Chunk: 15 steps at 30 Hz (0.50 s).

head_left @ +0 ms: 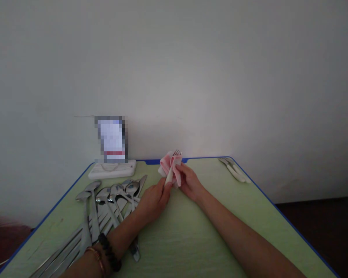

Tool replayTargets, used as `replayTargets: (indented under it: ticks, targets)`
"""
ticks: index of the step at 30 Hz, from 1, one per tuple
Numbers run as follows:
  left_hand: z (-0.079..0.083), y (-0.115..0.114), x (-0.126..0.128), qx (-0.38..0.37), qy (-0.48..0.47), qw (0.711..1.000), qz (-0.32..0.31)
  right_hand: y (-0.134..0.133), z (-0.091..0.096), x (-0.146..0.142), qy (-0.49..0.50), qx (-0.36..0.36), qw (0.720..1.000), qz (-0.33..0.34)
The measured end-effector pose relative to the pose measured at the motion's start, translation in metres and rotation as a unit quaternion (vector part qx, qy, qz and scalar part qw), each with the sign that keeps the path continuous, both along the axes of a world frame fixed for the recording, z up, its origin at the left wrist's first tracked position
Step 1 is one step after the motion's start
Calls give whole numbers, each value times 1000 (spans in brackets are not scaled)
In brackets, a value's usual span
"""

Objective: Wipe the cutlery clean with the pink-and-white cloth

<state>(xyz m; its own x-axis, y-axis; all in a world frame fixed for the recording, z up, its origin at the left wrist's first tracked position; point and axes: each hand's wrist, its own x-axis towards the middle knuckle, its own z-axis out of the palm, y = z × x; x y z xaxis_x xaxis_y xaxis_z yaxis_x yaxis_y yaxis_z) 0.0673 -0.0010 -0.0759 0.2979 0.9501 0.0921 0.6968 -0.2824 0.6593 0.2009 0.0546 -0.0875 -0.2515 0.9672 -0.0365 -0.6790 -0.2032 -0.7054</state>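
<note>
My left hand (155, 199) is closed around the pale handle of a fork (168, 177), whose metal tines point up and away from me. A pink and white cloth (176, 170) is folded about the fork's neck, and my right hand (189, 181) pinches it there. Both hands are held close together over the far middle of the table. The tines stick out above the cloth, while part of the handle is hidden in my left fist.
Several metal spoons, knives and other cutlery (104, 210) lie piled on the green table (185, 247) at left. Two pale-handled forks (234, 171) lie at the far right. A blurred phone-like screen (112, 139) stands on a white base (113, 170) by the wall.
</note>
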Motion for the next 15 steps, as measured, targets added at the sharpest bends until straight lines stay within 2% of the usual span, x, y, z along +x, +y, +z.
replayTargets:
  ticks: [3, 6, 15]
  targets:
    - [0, 0, 0, -4, 4, 1000, -4, 2, -5, -2, -12, -12, 999, -44]
    - [-1, 1, -1, -4, 4, 1000, -4, 9, -9, -4, 17, -47, 997, -63]
    - [-2, 1, 0, -14, -3, 1000, 20, 12, 0, 3, 80, -80, 993, 12]
